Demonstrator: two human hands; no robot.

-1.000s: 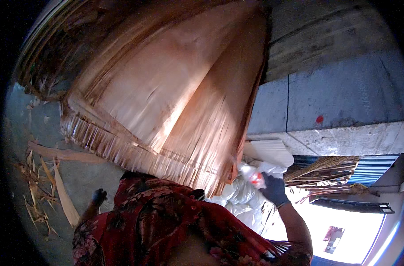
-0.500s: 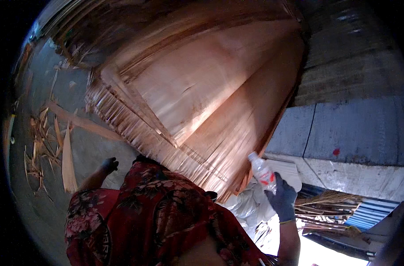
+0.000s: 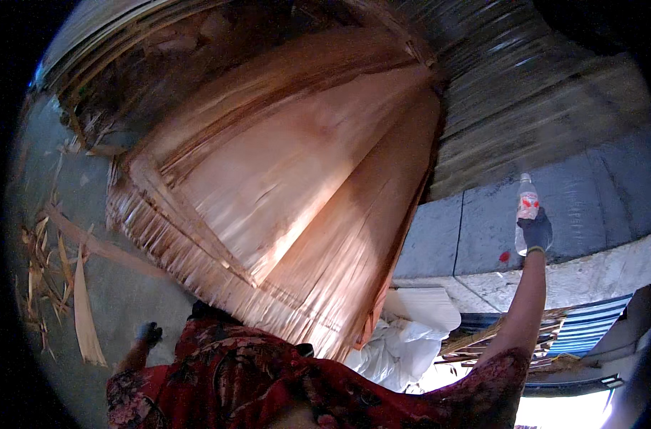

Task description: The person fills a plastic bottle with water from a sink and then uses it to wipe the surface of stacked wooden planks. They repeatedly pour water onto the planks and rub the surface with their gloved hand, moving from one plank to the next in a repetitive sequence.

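Observation:
My right hand (image 3: 537,230), in a dark grey glove, is closed round a clear plastic bottle (image 3: 528,204) with a red-and-white label. The arm is stretched out to the right, and the bottle is upright with its neck upward. Behind it is a grey concrete ledge (image 3: 432,239); whether the bottle touches it I cannot tell. My left hand (image 3: 150,333), also gloved, hangs low at the left beside my red flowered clothing. It holds nothing I can see, and its fingers look loosely apart. A large stack of thin wood veneer sheets (image 3: 282,179) lies in front of me.
Veneer scraps (image 3: 43,275) and a long pale strip (image 3: 86,314) lie on the grey floor at left. White plastic sacking (image 3: 400,350) sits by the stack's near right corner. Thin sticks (image 3: 543,332) and a blue-and-white striped sheet (image 3: 590,325) are below the ledge.
My right hand has carried the bottle up and to the right, from beside the stack to the concrete ledge. The view has shifted, and my left hand sits lower in it.

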